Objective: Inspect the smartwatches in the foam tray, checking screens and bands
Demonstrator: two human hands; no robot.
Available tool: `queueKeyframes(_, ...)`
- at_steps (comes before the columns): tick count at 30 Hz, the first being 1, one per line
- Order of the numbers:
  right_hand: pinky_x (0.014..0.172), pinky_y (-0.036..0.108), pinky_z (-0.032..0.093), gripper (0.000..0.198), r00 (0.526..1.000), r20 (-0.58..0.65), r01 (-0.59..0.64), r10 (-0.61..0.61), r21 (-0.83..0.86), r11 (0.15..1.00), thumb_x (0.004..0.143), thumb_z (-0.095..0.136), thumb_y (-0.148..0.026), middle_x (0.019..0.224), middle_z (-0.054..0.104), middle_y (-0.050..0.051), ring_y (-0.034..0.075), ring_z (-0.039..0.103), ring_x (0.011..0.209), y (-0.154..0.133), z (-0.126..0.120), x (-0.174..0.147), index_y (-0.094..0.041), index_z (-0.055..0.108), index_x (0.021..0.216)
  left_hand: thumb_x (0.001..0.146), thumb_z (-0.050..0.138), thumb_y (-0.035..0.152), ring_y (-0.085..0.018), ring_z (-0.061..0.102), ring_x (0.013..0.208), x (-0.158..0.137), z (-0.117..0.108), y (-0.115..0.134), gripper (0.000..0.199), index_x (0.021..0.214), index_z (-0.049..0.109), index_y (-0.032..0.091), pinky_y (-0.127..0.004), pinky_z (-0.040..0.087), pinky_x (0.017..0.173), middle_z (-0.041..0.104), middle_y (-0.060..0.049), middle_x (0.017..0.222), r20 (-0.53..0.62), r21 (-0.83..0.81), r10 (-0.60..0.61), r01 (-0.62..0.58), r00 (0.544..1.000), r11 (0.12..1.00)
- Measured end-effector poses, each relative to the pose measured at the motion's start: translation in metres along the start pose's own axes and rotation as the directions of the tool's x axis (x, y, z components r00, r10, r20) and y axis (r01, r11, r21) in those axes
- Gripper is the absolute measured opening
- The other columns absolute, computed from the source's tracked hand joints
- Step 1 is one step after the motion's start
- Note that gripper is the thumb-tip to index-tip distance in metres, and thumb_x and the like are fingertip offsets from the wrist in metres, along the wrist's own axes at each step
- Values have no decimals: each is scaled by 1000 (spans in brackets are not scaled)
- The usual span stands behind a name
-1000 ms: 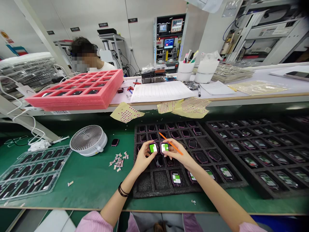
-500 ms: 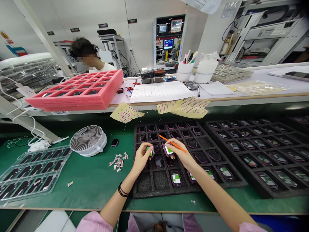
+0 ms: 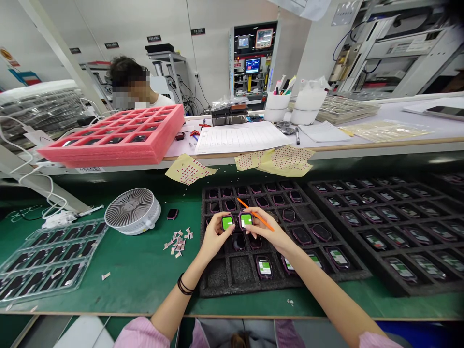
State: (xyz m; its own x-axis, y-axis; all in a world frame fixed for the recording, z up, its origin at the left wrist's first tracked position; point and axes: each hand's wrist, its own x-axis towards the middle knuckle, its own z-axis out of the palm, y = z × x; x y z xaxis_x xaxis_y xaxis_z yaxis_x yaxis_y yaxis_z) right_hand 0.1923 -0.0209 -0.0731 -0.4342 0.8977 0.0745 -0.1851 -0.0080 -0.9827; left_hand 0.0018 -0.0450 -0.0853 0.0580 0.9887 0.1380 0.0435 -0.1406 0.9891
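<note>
Side by side over the black foam tray (image 3: 217,280), two watch-like devices with lit green screens are held up. My left hand (image 3: 213,237) is closed round the left watch (image 3: 227,222), its thumb at the screen's lower edge. My right hand (image 3: 271,231) grips the right watch (image 3: 246,220) by its side, and an orange stick (image 3: 255,213) lies slantwise across the same hand. In the tray's pockets sit several more watches, most with dark screens; near the front, a watch (image 3: 264,267) shows green and white.
A second foam tray (image 3: 377,270) of watches lies on the right. To the left are a round fan (image 3: 132,211), small paper-like tabs (image 3: 177,243) and a clear plastic tray (image 3: 47,258). A pink foam tray (image 3: 159,150) rests on the shelf; a person (image 3: 130,87) is behind it.
Both watches have turned to face me more and come closer together. The left one's screen now shows fully, and the right screen has gone from mostly white to mostly green.
</note>
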Motion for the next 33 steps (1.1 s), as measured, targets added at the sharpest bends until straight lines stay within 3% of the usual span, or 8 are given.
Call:
queueKeyframes(5,58,26,50,40,999,42,13,-13,-4,1000,79,67,-31,94,62,3,16,63,75,-2,1,-1,-27,52,116,78,65,28,-20,60,99,-1,0,2,44,117,49,19,-26,51,71,60,-10,113,29,21,12,-13,999,1000)
queueKeyframes(15,51,25,48,29,999,-39,-4,4,0,1000,82,61,-38,91,61,4,14,62,66,-9,5,-3,-23,57,107,81,60,41,-18,61,91,1,2,-2,41,115,50,19,-27,53,69,60,-9,108,28,-77,4,-2,1000,997)
queueKeyframes(27,48,22,43,41,1000,-11,-17,17,5,1000,70,74,-30,82,60,1,13,59,65,-6,3,-2,-24,55,107,80,59,46,-14,59,82,2,2,1,38,107,52,20,-20,49,56,60,-7,103,-15,-82,-12,10,1000,997)
queueKeyframes(33,43,18,36,39,993,-103,-56,54,-18,998,66,78,-28,77,61,-2,9,54,57,-9,3,-3,-24,57,99,79,59,48,-14,58,79,2,2,2,40,106,52,19,-19,47,54,60,-7,101,-28,-80,-18,16,999,997)
